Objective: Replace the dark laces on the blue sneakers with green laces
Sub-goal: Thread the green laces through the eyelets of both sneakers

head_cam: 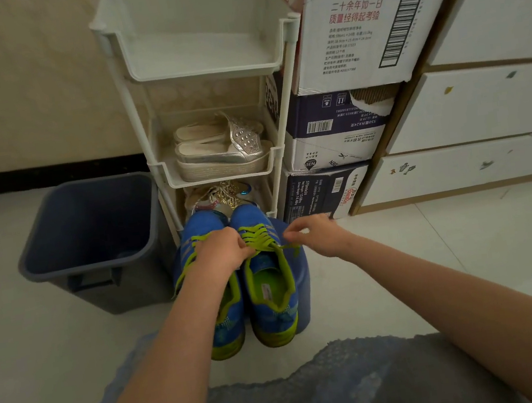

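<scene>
Two blue sneakers with green lining stand side by side on a blue stool [301, 274], toes toward the rack. Both carry green laces. My left hand [222, 251] lies over the left sneaker [226, 325] and pinches the green lace [257, 236] at the tongue of the right sneaker [271, 288]. My right hand [316, 232] hovers at the right sneaker's outer side, fingers curled, pinching the other end of that lace. No dark laces are in view.
A dark grey bin [92, 231] stands to the left. A white tiered shoe rack [208, 107] with silver sandals [220, 149] is directly behind the sneakers. Stacked cardboard boxes [344, 89] and white drawers [471, 127] fill the right. Pale tiled floor lies around.
</scene>
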{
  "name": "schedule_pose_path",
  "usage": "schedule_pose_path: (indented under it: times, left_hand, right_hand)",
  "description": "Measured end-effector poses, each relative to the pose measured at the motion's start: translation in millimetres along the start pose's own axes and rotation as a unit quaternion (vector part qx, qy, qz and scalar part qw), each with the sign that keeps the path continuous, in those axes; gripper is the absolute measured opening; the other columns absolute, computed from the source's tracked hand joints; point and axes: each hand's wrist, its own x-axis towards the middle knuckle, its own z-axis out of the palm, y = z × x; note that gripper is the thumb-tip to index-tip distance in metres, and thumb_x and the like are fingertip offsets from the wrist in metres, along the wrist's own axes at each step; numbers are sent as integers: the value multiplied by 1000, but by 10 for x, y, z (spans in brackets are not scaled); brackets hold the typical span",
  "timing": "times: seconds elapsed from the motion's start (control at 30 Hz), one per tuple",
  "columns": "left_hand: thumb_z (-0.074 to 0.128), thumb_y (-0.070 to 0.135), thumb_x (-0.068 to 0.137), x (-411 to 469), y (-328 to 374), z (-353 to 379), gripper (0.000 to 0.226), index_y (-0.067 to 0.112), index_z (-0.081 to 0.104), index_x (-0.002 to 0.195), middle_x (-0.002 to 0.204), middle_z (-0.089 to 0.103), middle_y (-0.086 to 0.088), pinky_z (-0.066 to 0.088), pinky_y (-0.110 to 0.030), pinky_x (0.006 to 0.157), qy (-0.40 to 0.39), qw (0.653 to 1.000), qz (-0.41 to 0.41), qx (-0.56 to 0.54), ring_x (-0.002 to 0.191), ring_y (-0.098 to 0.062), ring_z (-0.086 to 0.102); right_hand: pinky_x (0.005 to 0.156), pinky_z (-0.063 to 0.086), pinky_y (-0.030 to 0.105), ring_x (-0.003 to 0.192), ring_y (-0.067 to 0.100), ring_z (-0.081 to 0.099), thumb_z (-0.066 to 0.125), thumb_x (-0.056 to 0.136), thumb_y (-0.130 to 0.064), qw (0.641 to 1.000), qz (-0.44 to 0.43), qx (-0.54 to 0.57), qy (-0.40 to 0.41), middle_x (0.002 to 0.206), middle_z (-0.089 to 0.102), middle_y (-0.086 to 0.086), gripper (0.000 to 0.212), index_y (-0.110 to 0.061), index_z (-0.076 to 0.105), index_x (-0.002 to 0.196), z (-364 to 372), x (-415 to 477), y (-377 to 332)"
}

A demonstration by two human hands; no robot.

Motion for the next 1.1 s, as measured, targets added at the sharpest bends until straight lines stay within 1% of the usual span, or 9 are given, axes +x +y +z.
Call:
schedule_pose_path:
  times: [0.17,0.27,0.37,0.43,0.53,0.63,0.77,0.87,1.1]
  left_hand:
    - [56,41,91,2,-26,3,26,21,70,86,82,61,3,38,-39,96,22,999,-9,29,90,-20,56]
    - [58,42,87,0,-9,22,30,16,74,88,83,65,1,38,-40,97,50,998,-4,38,93,-21,60]
    - [62,49,82,2,-19,23,33,20,73,93,89,69,3,40,-40,97,58,997,0,50,97,-20,61]
    - [62,46,83,1,-32,16,29,21,75,92,91,71,2,39,-42,100,55,997,2,48,98,-20,61]
    - [62,38,85,-5,-41,7,24,19,76,88,89,72,1,42,-43,98,51,998,5,19,95,-20,62]
    - [63,36,84,-13,-61,-2,24,18,77,87,89,73,0,45,-43,96,45,999,4,-6,93,-20,62]
    - [62,34,85,-14,-64,-18,24,17,77,86,89,73,-1,45,-41,95,37,999,1,-19,91,-19,62]
    - [63,34,85,-12,-81,-51,23,16,77,91,93,73,-1,49,-36,88,19,999,-6,-37,92,-18,63]
    - [68,29,82,-29,-147,-101,21,16,77,97,98,72,-4,46,-26,71,-2,993,12,-114,89,-14,61]
  right_hand:
    - [105,34,51,104,22,61,68,84,-38,997,-14,19,-75,92,71,-3,10,-32,63,77,115,137,-7]
    - [93,48,33,81,10,62,67,88,-27,989,-2,109,-97,78,67,-3,12,-15,69,87,80,33,-18]
    - [72,47,15,65,3,57,65,89,-21,984,3,151,-89,69,63,-2,23,1,70,95,73,-12,6]
    - [59,43,6,61,3,54,63,91,-18,983,19,165,-82,65,60,0,22,1,69,84,79,-9,31]
    - [52,41,4,60,6,51,61,92,-18,981,53,170,-77,64,57,3,30,-8,61,64,64,-9,63]
    - [66,48,15,66,10,53,58,94,-19,986,56,136,-83,67,59,3,28,-12,60,67,115,2,31]
    - [103,38,45,106,22,53,57,91,-41,998,0,55,13,102,64,-3,12,-39,62,81,186,107,-53]
    - [102,24,38,111,20,32,54,93,-38,998,-46,-26,36,119,52,-2,15,-38,69,97,164,134,-195]
    - [103,23,40,122,32,30,56,92,-44,988,-48,-134,-54,128,44,8,26,-33,67,112,202,230,-302]
